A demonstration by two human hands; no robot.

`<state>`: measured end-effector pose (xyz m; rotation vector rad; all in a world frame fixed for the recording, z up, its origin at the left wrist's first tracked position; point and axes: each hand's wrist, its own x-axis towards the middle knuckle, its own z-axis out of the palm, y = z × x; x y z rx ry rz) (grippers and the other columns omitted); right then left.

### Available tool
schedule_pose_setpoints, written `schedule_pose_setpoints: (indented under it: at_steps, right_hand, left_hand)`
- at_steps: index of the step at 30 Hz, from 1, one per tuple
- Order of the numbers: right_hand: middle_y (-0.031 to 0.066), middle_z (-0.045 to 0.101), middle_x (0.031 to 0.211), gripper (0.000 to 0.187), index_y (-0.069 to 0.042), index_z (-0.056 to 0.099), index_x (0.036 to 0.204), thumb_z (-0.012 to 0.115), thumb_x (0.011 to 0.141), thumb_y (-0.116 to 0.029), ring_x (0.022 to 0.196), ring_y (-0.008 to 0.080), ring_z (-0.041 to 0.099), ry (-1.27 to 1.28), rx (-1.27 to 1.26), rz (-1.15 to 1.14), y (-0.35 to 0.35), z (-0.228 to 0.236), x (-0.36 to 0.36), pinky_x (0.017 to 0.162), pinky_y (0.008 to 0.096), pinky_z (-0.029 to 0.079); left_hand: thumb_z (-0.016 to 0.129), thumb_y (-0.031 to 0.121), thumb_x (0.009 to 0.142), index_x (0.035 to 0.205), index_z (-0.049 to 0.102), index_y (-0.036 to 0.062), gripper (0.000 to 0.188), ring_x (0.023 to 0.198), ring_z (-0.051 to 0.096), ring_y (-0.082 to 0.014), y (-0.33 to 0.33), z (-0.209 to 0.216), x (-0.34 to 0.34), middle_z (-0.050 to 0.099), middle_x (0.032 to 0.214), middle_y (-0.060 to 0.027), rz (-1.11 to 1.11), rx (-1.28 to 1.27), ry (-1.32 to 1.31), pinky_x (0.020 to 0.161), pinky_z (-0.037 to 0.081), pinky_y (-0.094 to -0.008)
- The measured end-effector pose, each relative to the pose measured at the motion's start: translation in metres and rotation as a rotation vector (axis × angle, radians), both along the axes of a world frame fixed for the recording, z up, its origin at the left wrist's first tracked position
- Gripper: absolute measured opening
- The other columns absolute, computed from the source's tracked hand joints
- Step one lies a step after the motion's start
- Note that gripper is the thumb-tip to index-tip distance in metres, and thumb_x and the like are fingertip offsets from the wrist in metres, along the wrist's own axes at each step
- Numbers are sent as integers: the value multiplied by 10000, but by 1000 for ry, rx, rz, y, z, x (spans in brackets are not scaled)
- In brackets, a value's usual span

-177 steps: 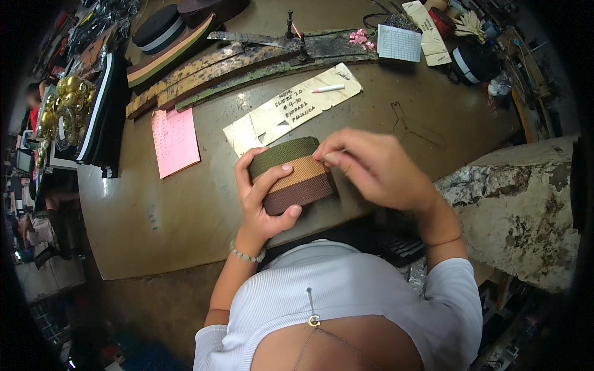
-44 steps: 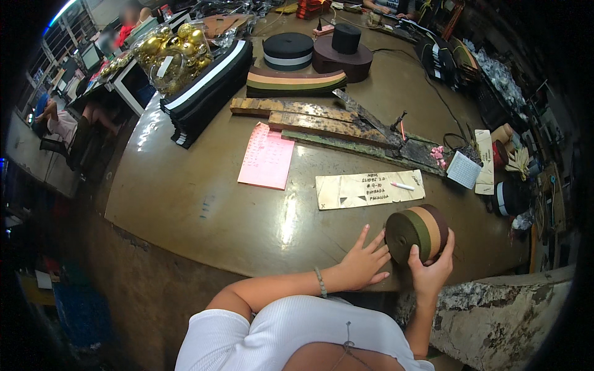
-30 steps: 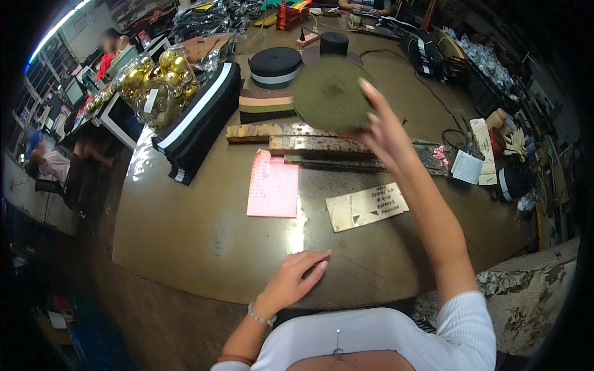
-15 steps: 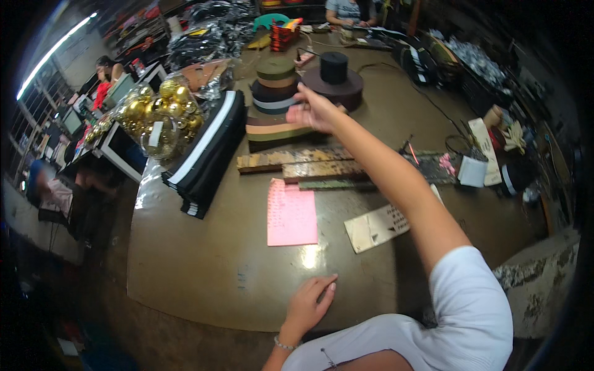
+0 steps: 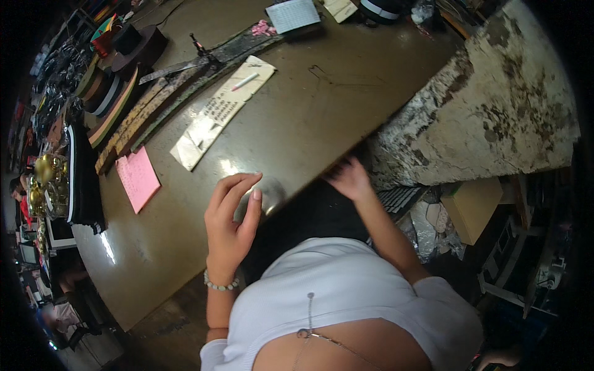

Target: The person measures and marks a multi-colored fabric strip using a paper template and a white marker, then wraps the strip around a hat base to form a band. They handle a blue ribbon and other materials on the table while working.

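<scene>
The left hand (image 5: 230,222) rests near the front edge of the brown worktop (image 5: 309,117). Its fingers are loosely curled and spread a little, and the grip is open with nothing in it. A bead bracelet (image 5: 221,285) sits on this wrist.

The right hand (image 5: 348,179) reaches down below the front edge of the worktop, into the dark space under it. Its fingers point away from the person and are partly in shadow, so I cannot tell if this grip has hold of anything.

Just beyond the left hand, a long paper sheet (image 5: 219,111) lies flat on the worktop, with a white pen (image 5: 245,81) on its far end. A pink note (image 5: 138,179) lies to the left of the sheet, well apart from the hand. Long strips (image 5: 133,117) lie side by side behind the sheet, and rolls of band (image 5: 99,93) stand at the far left. A dark hat (image 5: 137,46) stands behind them.

At the right, a worn, flaking white block (image 5: 495,111) meets the worktop edge. A small cardboard box (image 5: 473,207) is below it.
</scene>
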<state>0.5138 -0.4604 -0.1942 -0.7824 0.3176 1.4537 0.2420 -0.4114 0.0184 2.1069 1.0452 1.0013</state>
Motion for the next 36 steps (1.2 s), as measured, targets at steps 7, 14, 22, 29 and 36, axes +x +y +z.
schedule_pose_setpoints:
  at_steps: [7, 14, 22, 29, 36]
  right_hand:
    - [123, 486, 1360, 497, -88, 489, 1329, 467, 968, -429, 1268, 316, 441, 75, -152, -24, -1, 8, -18, 1110, 522, 330]
    - [113, 527, 1330, 494, -99, 497, 1326, 425, 1004, -466, 1207, 294, 506, -53, -121, -17, -110, 27, 0, 1068, 479, 387]
    - [140, 502, 1318, 385, -26, 458, 1317, 443, 1013, -261, 1181, 284, 505, -617, -125, -167, -118, 66, -3, 1020, 431, 413]
    - [203, 654, 987, 217, 10, 676, 986, 590, 876, -157, 959, 381, 593, -2069, 550, 742, -49, 123, -68, 889, 449, 464]
    - [212, 636, 959, 263, -14, 642, 966, 593, 903, -265, 916, 394, 601, -1832, 547, 1111, -1, 95, -87, 838, 473, 460]
  left_hand:
    - [635, 35, 889, 1075, 691, 18, 195, 888, 651, -238, -19, 10, 17, 666, 1014, -125, -27, 20, 20, 809, 506, -311]
    - [600, -8, 886, 1113, 668, 15, 238, 865, 651, -240, -58, -36, -7, 670, 987, -133, -129, -333, 9, 790, 515, -319]
    - [601, -2, 832, 1082, 671, 7, 260, 1009, 617, -308, -84, -71, -13, 651, 1082, -135, -324, -194, 213, 900, 504, -386]
    - [613, 6, 790, 920, 674, 25, 145, 872, 613, -284, -95, -72, -17, 655, 961, -97, -389, -194, 206, 815, 510, -383]
    - [561, -71, 785, 905, 677, -8, 178, 815, 648, -243, -93, -66, -38, 671, 931, -107, -91, -244, -13, 733, 522, -316]
